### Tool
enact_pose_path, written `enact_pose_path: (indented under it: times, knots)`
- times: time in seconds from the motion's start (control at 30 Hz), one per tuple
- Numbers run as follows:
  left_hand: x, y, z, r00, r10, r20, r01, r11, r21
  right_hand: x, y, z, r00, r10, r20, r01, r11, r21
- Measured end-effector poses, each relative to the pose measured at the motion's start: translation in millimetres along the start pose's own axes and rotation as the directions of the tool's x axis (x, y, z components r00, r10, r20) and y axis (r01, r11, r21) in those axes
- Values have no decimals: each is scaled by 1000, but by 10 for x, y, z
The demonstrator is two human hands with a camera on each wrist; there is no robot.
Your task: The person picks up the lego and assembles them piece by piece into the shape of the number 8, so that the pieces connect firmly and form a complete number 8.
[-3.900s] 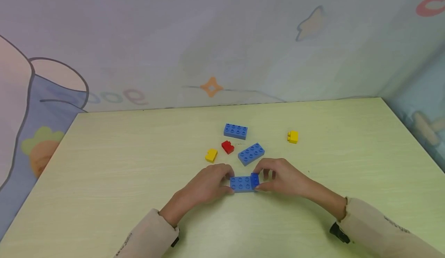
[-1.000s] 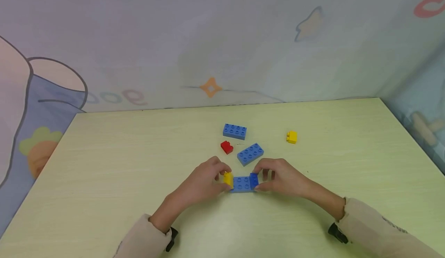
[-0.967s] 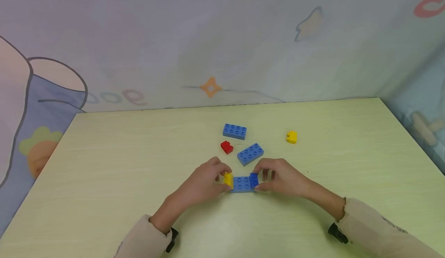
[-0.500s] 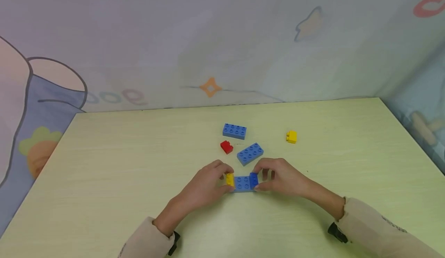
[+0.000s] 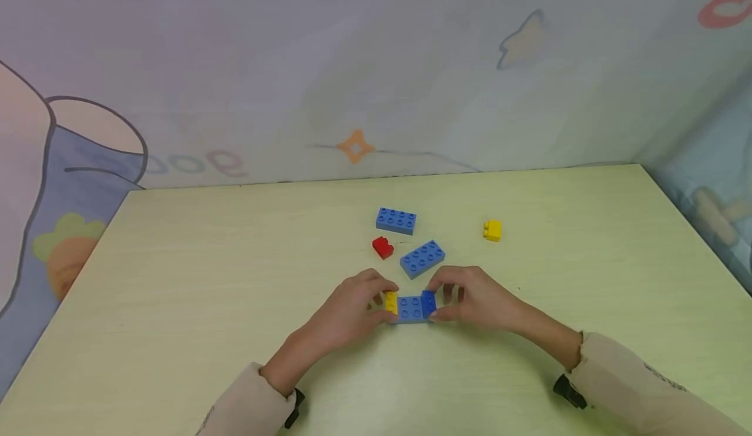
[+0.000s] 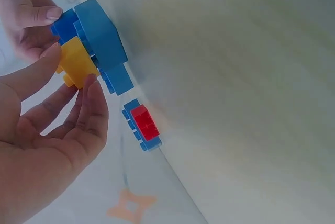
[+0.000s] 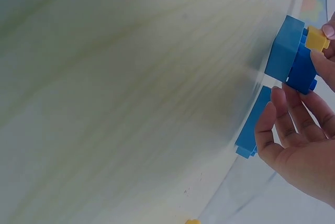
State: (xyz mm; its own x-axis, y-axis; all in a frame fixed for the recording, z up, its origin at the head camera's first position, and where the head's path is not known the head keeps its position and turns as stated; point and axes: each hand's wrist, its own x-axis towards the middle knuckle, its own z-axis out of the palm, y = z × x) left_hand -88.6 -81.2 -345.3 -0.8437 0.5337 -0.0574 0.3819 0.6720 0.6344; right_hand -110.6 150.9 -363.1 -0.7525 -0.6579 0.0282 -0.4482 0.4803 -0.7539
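A light blue building brick (image 5: 409, 308) with studs on top lies on the table between the two hands. My left hand (image 5: 352, 309) pinches a small yellow brick (image 5: 391, 302) between thumb and fingers at the left end of it. Whether the yellow brick is fully seated on the studs I cannot tell; a narrow gap shows in the left wrist view. At the opposite end, my right hand (image 5: 478, 299) holds a small dark blue brick (image 5: 429, 304) with thumb and fingertips. That brick sits on the light blue one's right end.
Just behind the hands lies a slanted light blue brick (image 5: 422, 259). Farther back are another light blue brick (image 5: 396, 221) and a small red brick (image 5: 382, 247). A second yellow brick (image 5: 493, 230) lies to the right. The pale wooden table (image 5: 205, 279) meets a printed cloth behind.
Over these seconds the left hand has taken the yellow brick from the table's left and brought it onto the light blue brick. Lately it has shifted slightly right. The right hand has stayed put.
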Motion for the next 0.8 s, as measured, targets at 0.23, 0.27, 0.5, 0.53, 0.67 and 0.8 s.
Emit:
enact_pose_path:
  times: [0.23,0.27,0.5,0.53,0.67,0.8]
  knots:
    - [-7,-10,-26,1000,15,13,-15,1000,0,5,13,-4,1000,-10,2,10,1000,2]
    - [-7,-8,-27,1000,8,12,-8,1000,-4,5,14,-4,1000,-11,1,11,1000,2]
    - [-3,14,-36,999,-48,5,49,998,-47,-1,14,-4,1000,-12,-5,12,1000,2]
    - [-3,17,-37,999,-49,4,49,998,-47,0,13,-4,1000,-10,-5,10,1000,3]
    - [1,14,-24,1000,-27,-7,27,999,-45,2,9,-5,1000,-9,-4,9,1000,5]
    - [10,1,-4,1000,-20,-1,20,998,-52,0,5,-4,1000,-6,-3,6,1000,4]
